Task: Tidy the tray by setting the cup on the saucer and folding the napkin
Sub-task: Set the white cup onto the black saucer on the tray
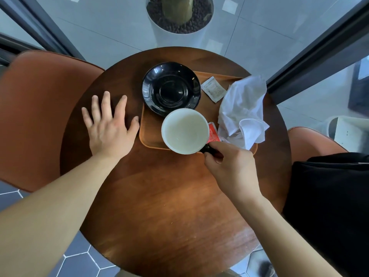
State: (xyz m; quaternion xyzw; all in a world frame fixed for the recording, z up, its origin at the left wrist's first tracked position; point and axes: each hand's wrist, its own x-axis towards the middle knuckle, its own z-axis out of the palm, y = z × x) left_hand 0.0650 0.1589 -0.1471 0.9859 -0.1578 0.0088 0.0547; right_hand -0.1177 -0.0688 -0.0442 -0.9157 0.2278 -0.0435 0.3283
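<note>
An empty cup point(184, 131), white inside with a black handle, is over the near part of the wooden tray point(148, 134). My right hand point(229, 168) pinches its handle. Behind it, the black saucer point(171, 88) lies on the tray's far left corner with nothing on it. The cup's rim overlaps the saucer's near edge in view. A crumpled white napkin point(242, 110) is heaped on the right side of the tray. My left hand point(108, 124) lies flat on the table, fingers spread, just left of the tray.
A white sachet point(213, 91) and a red sachet point(213, 133) lie on the tray by the napkin. The round wooden table point(169, 196) has orange chairs point(36, 116) left and right. A planter point(179, 19) stands beyond glass at the back.
</note>
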